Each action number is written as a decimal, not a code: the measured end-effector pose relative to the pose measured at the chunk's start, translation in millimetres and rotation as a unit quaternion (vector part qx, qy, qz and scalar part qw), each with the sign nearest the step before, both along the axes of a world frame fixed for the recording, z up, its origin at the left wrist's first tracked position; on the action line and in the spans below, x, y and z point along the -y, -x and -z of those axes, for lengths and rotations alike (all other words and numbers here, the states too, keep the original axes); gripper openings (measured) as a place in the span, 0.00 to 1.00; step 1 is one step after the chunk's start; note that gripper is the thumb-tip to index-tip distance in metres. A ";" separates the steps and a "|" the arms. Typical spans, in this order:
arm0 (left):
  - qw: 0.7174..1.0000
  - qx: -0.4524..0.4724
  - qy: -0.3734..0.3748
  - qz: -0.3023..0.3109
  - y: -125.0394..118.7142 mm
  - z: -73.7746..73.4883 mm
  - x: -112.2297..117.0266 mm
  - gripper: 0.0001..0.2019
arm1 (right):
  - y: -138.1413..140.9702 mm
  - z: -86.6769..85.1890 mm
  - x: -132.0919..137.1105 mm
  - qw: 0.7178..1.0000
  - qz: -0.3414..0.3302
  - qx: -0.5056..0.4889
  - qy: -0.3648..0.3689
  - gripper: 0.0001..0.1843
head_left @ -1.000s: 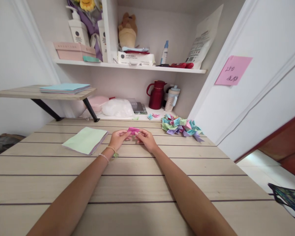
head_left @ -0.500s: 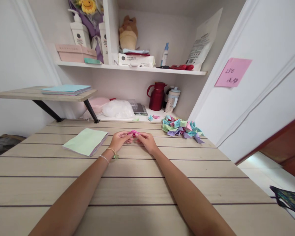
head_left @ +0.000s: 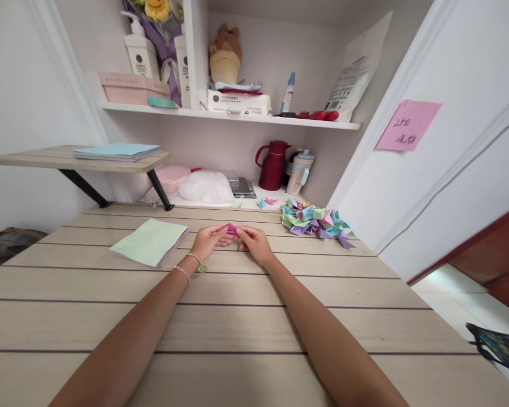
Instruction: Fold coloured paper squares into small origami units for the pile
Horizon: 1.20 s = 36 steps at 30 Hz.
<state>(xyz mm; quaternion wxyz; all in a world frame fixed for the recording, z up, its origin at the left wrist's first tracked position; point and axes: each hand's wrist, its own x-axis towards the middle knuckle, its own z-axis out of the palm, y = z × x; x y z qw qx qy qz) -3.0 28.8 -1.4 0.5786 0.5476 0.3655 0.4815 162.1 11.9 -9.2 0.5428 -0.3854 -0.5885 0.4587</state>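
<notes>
A small folded piece of magenta paper [head_left: 229,228] is pinched between my two hands above the wooden table [head_left: 237,333]. My left hand [head_left: 207,239] grips its left side between thumb and fingers; two bracelets circle that wrist. On the other side, my right hand [head_left: 255,243] has its thumb and fingers closed on the paper's right edge. The fingers cover part of the folds. Left of my hands lies a stack of pale green paper [head_left: 150,242]. A heap of folded coloured paper pieces [head_left: 314,220] sits to the right, near the table's back edge.
Behind the hands lie a few loose folded papers [head_left: 261,202]. A red jug [head_left: 274,165] and a pale cup [head_left: 299,172] stand at the back, beside a white plastic bag [head_left: 206,187]. A small raised shelf [head_left: 34,156] overhangs the table's left rear, bearing blue paper sheets [head_left: 117,150].
My fingers have shifted slightly on the magenta paper, and more of its folded face shows. The whole view has moved a little; the paper stack and heap lie as before.
</notes>
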 end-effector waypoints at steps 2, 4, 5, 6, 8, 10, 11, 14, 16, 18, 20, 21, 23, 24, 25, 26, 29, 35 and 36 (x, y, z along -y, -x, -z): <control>1.000 0.001 -0.007 0.013 0.3 -0.4 0.5 0.22 | 0.1 1.6 -1.5 1.000 0.007 -0.008 0.007 0.20; 1.000 0.003 -0.016 0.009 0.3 -0.1 0.4 0.21 | 0.4 2.6 -2.6 1.000 0.020 -0.019 0.014 0.19; 1.000 0.003 -0.020 0.000 0.2 0.4 0.0 0.21 | 0.4 2.8 -3.0 0.999 0.025 -0.024 0.020 0.19; 1.000 0.002 -0.023 -0.011 0.0 1.0 -0.4 0.20 | 0.4 2.9 -3.3 0.999 0.031 -0.030 0.025 0.19; 0.999 -0.005 -0.029 -0.033 -0.4 2.1 -1.2 0.19 | 0.2 2.6 -3.1 0.998 0.042 -0.036 0.033 0.18; 0.998 -0.012 -0.036 -0.044 -0.8 2.8 -1.5 0.17 | -0.5 2.2 -2.5 0.998 0.047 -0.039 0.030 0.18; 0.998 -0.013 -0.039 -0.048 -0.8 2.9 -1.3 0.17 | -1.0 2.0 -2.1 0.998 0.046 -0.040 0.026 0.19; 0.998 -0.016 -0.041 -0.048 -0.5 2.2 0.2 0.19 | -2.5 2.4 -2.1 0.998 0.034 -0.053 0.016 0.24; 0.999 -0.018 -0.035 -0.037 0.1 1.5 1.3 0.24 | -3.1 3.6 -3.4 0.998 0.027 -0.058 0.010 0.25; 0.999 -0.023 -0.029 -0.022 0.7 1.2 1.8 0.28 | -3.1 5.1 -5.0 0.999 0.021 -0.046 0.007 0.20; 0.999 -0.037 -0.026 -0.012 1.1 1.5 1.4 0.27 | -2.3 6.3 -5.9 1.000 0.013 -0.016 0.003 0.16; 0.999 -0.047 -0.026 -0.011 1.2 2.0 0.9 0.25 | -1.7 6.7 -6.0 1.000 0.011 -0.001 -0.001 0.15; 0.998 -0.060 -0.028 -0.013 1.2 3.2 -0.5 0.20 | -0.4 7.2 -5.3 1.000 0.008 0.023 -0.004 0.15; 0.998 -0.060 -0.029 -0.016 1.2 3.8 -1.2 0.19 | 0.3 7.5 -4.9 1.000 0.006 0.031 -0.003 0.16; 0.998 -0.057 -0.030 -0.020 1.1 4.3 -1.7 0.18 | 0.9 7.9 -4.5 0.999 0.004 0.037 -0.001 0.17; 0.998 -0.051 -0.031 -0.024 1.0 4.6 -2.1 0.18 | 1.4 8.4 -4.4 0.999 0.005 0.044 -0.002 0.18; 0.999 -0.033 -0.029 -0.026 0.6 4.2 -1.9 0.19 | 1.8 10.4 -5.3 0.997 0.020 0.070 -0.016 0.19; 0.998 -0.034 -0.038 0.037 -0.5 2.2 0.5 0.21 | 2.1 9.5 -5.1 0.987 0.036 0.143 -0.070 0.15; 0.998 -0.039 -0.039 0.041 -0.9 2.2 0.5 0.20 | 2.7 8.3 -3.8 0.980 0.045 0.171 -0.096 0.14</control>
